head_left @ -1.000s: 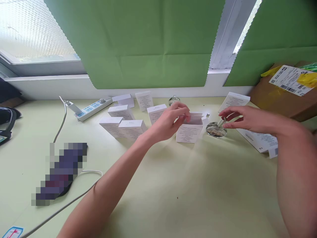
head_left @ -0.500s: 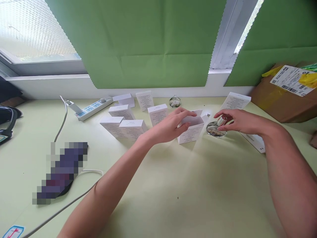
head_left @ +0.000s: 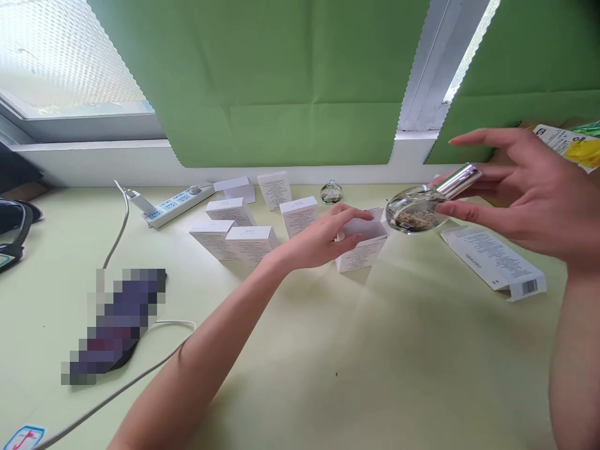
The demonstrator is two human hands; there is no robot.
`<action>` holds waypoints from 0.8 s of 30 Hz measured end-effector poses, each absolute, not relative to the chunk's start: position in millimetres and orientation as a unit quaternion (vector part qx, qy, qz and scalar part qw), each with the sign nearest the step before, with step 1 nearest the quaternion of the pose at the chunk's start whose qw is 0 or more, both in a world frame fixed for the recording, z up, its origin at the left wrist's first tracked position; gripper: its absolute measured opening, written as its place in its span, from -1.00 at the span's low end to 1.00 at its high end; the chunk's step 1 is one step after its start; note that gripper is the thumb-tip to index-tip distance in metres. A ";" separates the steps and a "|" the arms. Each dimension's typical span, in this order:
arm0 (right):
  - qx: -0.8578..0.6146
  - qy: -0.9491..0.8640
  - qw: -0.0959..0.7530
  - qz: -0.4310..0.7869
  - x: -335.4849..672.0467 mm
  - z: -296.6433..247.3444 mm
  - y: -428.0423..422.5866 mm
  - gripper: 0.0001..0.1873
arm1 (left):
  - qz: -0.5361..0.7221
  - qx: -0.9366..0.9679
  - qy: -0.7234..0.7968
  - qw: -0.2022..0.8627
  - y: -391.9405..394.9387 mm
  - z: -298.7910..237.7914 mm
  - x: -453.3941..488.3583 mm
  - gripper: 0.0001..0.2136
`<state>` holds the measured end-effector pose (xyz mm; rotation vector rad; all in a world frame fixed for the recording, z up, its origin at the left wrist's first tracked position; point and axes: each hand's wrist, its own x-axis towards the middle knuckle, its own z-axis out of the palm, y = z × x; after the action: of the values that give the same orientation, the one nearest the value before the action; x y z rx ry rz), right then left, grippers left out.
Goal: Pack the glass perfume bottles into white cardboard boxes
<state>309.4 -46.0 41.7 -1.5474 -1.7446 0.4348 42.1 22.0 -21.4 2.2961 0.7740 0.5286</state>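
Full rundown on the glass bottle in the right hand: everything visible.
The glass bottle is round and clear, with a shiny silver cap and brownish specks inside its lower part. It is tilted, cap pointing up and right, in the air above the table, right of the open white box. Only the right hand touches it, gripping the cap.

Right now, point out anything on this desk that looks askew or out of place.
One white carton lies flat at the right, end flap open, while most other cartons stand upright. The right hand holds the glass bottle tilted sideways near the open box in the left hand.
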 end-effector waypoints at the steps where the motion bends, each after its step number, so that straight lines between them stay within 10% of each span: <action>1: -0.590 -0.685 0.387 0.179 300.7 43.0 -47.5 -0.28 | 0.202 0.876 0.295 0.325 22.3 -21.9 42.4 -0.69; 10: -0.495 -0.788 0.334 0.152 279.0 17.3 -24.2 -0.73 | 0.208 0.877 0.286 0.326 25.6 -26.0 43.2 -0.84; 24: -0.483 -0.809 0.289 0.167 271.8 12.0 -23.7 -0.77 | 0.199 0.877 0.278 0.338 25.8 -25.4 42.9 -0.62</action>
<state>271.8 -23.7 12.0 -1.2897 -2.1602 0.4452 42.9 25.8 -25.4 2.2845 0.7255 0.5181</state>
